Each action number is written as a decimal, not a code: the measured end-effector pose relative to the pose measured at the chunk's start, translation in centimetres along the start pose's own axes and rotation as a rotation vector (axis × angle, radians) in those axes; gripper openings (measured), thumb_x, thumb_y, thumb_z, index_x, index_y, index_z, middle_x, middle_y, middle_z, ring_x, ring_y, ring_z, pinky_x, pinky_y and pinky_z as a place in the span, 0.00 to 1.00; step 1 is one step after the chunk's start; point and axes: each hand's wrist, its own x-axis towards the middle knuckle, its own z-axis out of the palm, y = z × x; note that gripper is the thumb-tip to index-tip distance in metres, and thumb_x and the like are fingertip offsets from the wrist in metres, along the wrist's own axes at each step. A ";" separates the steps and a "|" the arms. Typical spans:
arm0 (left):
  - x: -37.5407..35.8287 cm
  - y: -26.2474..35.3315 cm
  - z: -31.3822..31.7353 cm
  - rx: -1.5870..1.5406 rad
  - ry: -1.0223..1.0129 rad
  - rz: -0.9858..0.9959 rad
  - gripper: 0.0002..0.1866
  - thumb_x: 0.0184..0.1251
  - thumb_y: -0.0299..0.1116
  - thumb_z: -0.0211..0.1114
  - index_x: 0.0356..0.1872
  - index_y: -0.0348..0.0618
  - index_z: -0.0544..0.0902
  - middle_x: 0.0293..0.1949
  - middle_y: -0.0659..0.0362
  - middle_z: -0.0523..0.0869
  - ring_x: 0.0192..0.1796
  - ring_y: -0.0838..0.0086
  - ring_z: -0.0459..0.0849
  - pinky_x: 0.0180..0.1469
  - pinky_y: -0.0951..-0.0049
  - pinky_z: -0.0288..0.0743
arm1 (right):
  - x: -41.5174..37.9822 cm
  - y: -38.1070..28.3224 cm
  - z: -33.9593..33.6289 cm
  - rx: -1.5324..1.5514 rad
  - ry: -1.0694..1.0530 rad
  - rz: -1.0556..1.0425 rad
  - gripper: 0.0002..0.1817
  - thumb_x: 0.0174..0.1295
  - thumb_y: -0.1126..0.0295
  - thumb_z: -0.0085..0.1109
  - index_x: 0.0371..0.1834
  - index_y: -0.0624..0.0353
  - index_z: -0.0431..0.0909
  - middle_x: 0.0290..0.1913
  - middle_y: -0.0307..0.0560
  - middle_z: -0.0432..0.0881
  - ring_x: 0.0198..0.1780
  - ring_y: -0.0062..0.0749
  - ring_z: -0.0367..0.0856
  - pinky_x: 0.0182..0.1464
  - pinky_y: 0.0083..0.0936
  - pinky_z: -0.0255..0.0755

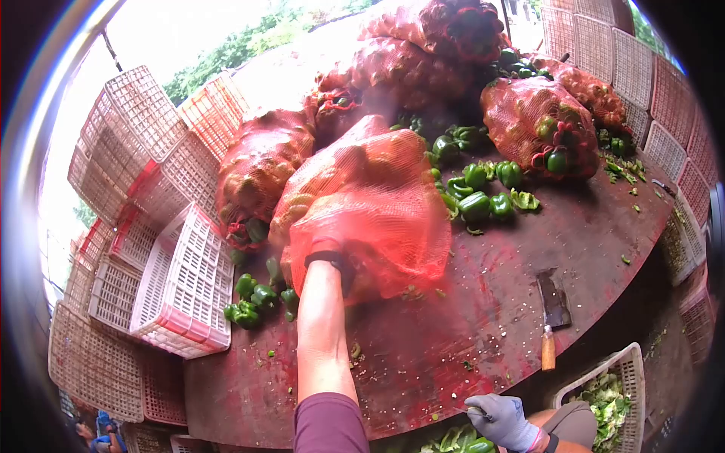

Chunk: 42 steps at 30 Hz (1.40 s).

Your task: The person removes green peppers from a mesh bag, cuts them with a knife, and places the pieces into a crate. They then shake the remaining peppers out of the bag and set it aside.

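My left arm, in a short purple sleeve, reaches forward to a red mesh sack [370, 204] lying on the dark round table. At the wrist is a black band, and my left hand [328, 246] is covered by the red netting. Its fingers are hidden, so their grip cannot be seen. Lumpy contents bulge behind the mesh, and its near end hangs loose and baggy. My right hand does not show. Loose green bell peppers [264, 297] lie left of the sack, and more green peppers [474, 205] lie to its right.
Filled sacks [540, 124] crowd the table's back. A wooden-handled cleaver [555, 309] lies near the right edge. Plastic crates [192, 283] are stacked left. At lower right, a co-worker's gloved hand [502, 419] holds something thin beside a crate [636, 377] of green scraps. A person [106, 434] appears lower left.
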 end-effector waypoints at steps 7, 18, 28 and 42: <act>-3.3 -2.7 3.4 -0.046 -0.172 0.026 0.23 0.73 0.47 0.54 0.60 0.42 0.77 0.59 0.52 0.80 0.62 0.61 0.76 0.67 0.62 0.68 | -1.1 0.5 -0.4 -0.037 -0.025 -0.055 0.08 0.58 0.71 0.63 0.41 0.52 0.83 0.31 0.46 0.84 0.29 0.42 0.84 0.31 0.32 0.77; -16.0 -1.9 3.3 -0.964 -0.434 -0.056 0.23 0.66 0.45 0.65 0.57 0.42 0.82 0.42 0.60 0.88 0.47 0.74 0.83 0.53 0.72 0.76 | -1.1 0.6 0.3 0.035 -0.085 -0.002 0.07 0.59 0.71 0.62 0.40 0.54 0.80 0.29 0.48 0.83 0.30 0.42 0.84 0.30 0.35 0.76; -37.1 9.4 9.1 -2.666 -0.309 -0.150 0.24 0.65 0.45 0.60 0.59 0.44 0.78 0.58 0.54 0.81 0.63 0.60 0.77 0.66 0.51 0.67 | 2.0 0.7 -3.7 1.036 0.212 0.675 0.16 0.65 0.67 0.59 0.53 0.61 0.75 0.29 0.37 0.79 0.24 0.16 0.74 0.27 0.16 0.70; -49.4 13.3 2.3 -2.824 -0.372 -0.154 0.29 0.69 0.53 0.56 0.64 0.44 0.73 0.62 0.52 0.79 0.65 0.59 0.76 0.70 0.53 0.66 | -4.7 -7.9 -2.4 0.087 -0.374 -0.161 0.40 0.56 0.70 0.59 0.76 0.50 0.59 0.30 0.57 0.82 0.30 0.50 0.84 0.34 0.40 0.77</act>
